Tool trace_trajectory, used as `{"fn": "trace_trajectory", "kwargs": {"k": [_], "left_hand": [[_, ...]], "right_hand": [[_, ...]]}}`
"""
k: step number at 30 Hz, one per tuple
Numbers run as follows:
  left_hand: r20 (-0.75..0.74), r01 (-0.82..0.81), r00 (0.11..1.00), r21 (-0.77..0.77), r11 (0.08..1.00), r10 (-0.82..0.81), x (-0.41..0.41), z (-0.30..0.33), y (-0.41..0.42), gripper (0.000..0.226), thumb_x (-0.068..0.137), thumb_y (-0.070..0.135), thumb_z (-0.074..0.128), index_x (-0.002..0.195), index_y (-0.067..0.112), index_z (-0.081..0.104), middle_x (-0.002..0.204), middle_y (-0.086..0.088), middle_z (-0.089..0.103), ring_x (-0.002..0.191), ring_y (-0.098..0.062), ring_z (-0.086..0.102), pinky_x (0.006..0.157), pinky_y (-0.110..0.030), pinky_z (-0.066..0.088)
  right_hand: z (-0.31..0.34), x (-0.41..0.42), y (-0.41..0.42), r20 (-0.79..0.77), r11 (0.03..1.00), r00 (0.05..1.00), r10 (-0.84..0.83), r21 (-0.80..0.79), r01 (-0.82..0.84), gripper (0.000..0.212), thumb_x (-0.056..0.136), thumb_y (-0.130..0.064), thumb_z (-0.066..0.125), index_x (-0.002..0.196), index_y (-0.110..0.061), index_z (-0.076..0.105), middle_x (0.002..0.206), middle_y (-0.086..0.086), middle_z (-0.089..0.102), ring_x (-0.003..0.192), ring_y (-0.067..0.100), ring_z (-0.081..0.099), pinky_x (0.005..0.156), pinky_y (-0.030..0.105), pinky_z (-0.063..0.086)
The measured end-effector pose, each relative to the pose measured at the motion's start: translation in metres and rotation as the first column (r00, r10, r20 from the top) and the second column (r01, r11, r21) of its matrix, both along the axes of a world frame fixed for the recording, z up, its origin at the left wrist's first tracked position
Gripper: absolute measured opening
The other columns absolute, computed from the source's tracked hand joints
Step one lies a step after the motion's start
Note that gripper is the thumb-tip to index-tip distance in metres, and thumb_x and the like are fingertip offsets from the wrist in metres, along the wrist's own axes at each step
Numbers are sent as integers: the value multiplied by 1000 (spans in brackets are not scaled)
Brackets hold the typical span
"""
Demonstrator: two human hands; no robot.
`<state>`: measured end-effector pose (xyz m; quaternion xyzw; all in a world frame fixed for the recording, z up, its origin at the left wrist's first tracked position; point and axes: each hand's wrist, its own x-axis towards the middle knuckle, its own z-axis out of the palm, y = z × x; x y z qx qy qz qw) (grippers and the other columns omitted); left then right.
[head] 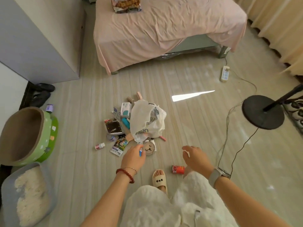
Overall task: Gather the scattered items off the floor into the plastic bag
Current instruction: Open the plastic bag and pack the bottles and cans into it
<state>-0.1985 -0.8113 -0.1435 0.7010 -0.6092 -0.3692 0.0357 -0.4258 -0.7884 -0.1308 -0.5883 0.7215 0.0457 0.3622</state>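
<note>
A crumpled white plastic bag lies on the floor among scattered items: a dark snack packet, a white-and-teal box, a small white bottle, a printed sachet and a round brown face-print item. A red can lies by my slippered foot. My left hand reaches down beside the face-print item, fingers curled round a small blue thing. My right hand hovers right of the pile, pinching a small white scrap.
A pink-covered bed stands ahead and a grey cabinet at left. A green pet bed and a litter tray sit at the left. A black lamp base, cables and a power strip lie at right.
</note>
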Motion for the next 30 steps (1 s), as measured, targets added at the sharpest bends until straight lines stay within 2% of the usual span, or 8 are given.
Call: {"fn": "trace_trajectory", "kwargs": {"k": [5,13,18,22,26,30], "left_hand": [[-16,24,1000,-21,1000,-24,-23,0,-85,28,93,22,42,118,12,51,119,-11,58,107,-24,54,87,-33,45],[-76,-215,972,114,970,224,-60,-40,-179,33,92,19,45,124,13,48,129,-7,54,115,-20,52,91,-26,41],[-27,-446,890,148,883,455,-112,-54,-267,33,92,19,45,124,10,48,128,-12,54,116,-24,52,96,-33,41],[-55,-480,867,173,860,495,-154,-60,-333,35,92,18,46,126,10,47,128,-13,54,116,-24,52,97,-32,40],[-71,-551,820,176,816,568,-167,-76,-379,35,91,16,48,125,10,47,127,-14,53,114,-26,52,96,-33,41],[-83,-662,718,226,715,691,-153,-114,-403,38,88,16,53,126,9,47,128,-16,50,116,-27,50,99,-38,43]], "right_hand": [[9,-13,-78,7,1000,1000,26,-2,-26,40,96,-24,32,134,-20,41,134,4,50,126,25,40,105,35,33],[-39,-61,-224,55,988,990,134,71,-137,39,93,-23,36,130,-19,46,132,6,50,121,29,45,99,37,39],[-59,-113,-352,86,957,958,272,83,-279,39,93,-22,36,131,-18,44,133,7,50,126,29,40,106,40,33],[-63,-140,-431,87,920,923,375,86,-382,41,95,-22,34,135,-18,38,136,7,47,126,26,40,101,38,39],[-82,-144,-486,125,881,887,445,116,-458,42,95,-22,36,137,-19,35,139,6,44,129,24,38,104,37,37],[-122,-132,-520,160,850,863,479,159,-502,44,95,-24,40,138,-22,32,138,5,45,128,22,39,104,34,36]]}}
